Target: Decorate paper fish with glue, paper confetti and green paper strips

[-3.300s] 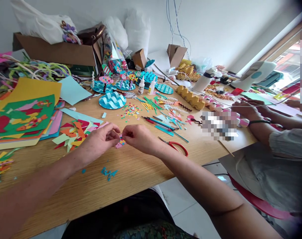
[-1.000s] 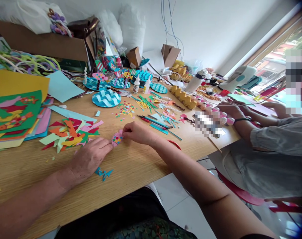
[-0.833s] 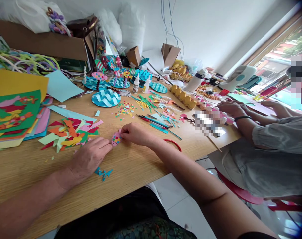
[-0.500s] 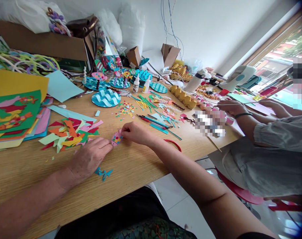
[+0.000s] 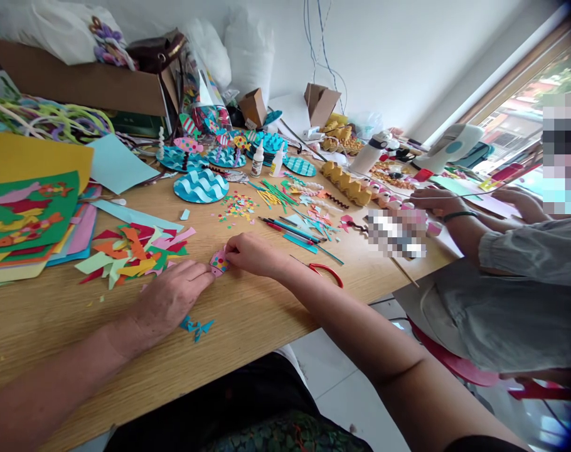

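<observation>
A small pink paper fish (image 5: 218, 263) with coloured dots lies on the table between my two hands. My left hand (image 5: 172, 292) rests on the wood, fingers together, its fingertips holding the fish's left edge. From the other side, my right hand (image 5: 250, 252) is closed in a pinch at the fish's right end; the fingertips hide what lies under them. Blue paper scraps (image 5: 198, 328) lie just below my left hand. Beyond it spreads a heap of cut coloured paper (image 5: 135, 254). Red-handled scissors (image 5: 327, 273) sit beside my right forearm, which partly covers them.
Pens (image 5: 292, 232), paper dots (image 5: 238, 206) and glue bottles (image 5: 257, 160) lie or stand farther back. Blue wave discs (image 5: 201, 186) carry paper fish behind. Coloured sheets (image 5: 26, 251) are stacked at left. Another person's hand (image 5: 443, 202) works at the right.
My right hand has shifted slightly left, and its fingers cover the fish's right end a little differently. More of the scissors shows. My left hand stays nearly still.
</observation>
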`<state>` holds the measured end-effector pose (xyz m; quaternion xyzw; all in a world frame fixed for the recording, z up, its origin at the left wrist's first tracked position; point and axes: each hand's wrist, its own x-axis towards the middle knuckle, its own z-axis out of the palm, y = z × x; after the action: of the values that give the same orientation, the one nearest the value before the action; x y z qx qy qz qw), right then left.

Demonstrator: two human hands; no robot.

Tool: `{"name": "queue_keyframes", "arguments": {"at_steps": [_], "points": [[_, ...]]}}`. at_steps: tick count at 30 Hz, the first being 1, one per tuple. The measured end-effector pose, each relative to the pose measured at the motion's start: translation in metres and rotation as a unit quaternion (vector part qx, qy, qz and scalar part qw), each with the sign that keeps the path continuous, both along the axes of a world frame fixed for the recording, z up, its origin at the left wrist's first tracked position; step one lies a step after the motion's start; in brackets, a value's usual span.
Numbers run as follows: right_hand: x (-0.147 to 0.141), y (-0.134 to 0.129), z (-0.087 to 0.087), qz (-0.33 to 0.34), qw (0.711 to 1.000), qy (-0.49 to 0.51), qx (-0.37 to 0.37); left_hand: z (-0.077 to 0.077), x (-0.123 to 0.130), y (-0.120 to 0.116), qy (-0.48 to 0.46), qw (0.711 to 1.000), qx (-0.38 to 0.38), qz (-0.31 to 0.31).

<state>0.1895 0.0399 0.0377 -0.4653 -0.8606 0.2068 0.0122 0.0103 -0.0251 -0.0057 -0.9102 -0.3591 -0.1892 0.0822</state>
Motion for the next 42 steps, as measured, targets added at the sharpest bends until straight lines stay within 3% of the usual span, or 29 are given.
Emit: {"name": "queue_keyframes", "arguments": {"at_steps": [12, 21, 30, 35, 37, 40, 42], "points": [[0.006, 0.004, 0.002, -0.035, 0.997, 0.064, 0.0, 0.003, 0.001, -0.001, 0.0, 1.0, -0.011, 0.004], [-0.002, -0.003, 0.004, 0.007, 1.0, 0.0, 0.0, 0.0, 0.0, -0.001, -0.022, 0.999, -0.034, 0.002], [0.01, 0.008, 0.005, -0.04, 0.994, 0.101, 0.013, 0.0, 0.003, -0.003, -0.022, 0.998, -0.058, 0.024], [0.021, 0.003, 0.011, -0.063, 0.99, 0.116, 0.052, 0.021, -0.01, 0.006, -0.061, 0.986, -0.157, -0.001], [0.027, -0.002, 0.014, -0.055, 0.99, 0.115, 0.054, 0.036, -0.026, 0.011, -0.095, 0.978, -0.18, 0.035], [0.034, -0.011, 0.018, -0.03, 0.993, 0.107, 0.032, 0.053, -0.054, 0.012, -0.056, 0.969, -0.229, 0.069], [0.036, -0.017, 0.018, -0.014, 0.995, 0.1, 0.011, 0.054, -0.069, 0.006, 0.005, 0.962, -0.269, 0.04]]}}
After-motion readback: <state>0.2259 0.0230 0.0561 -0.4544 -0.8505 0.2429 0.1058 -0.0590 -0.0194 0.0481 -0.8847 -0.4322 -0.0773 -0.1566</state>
